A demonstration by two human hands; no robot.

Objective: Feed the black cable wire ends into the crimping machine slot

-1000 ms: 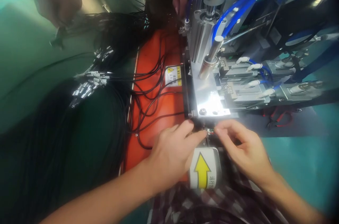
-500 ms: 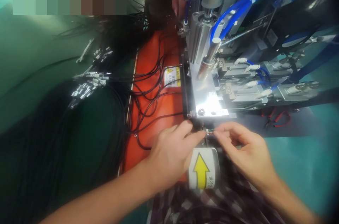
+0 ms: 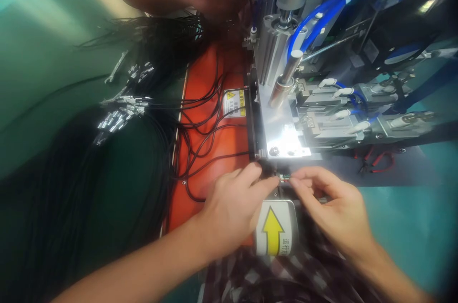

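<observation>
Grip of right hand pinches small wires; for left hand it cannot be told; work seems begun, unfinished

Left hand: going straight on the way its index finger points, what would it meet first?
Most likely the thin coloured wires, just beyond the index fingertip of the left hand, then the fingertips of the right hand. Depth is unclear; it may touch the wires now.
</observation>
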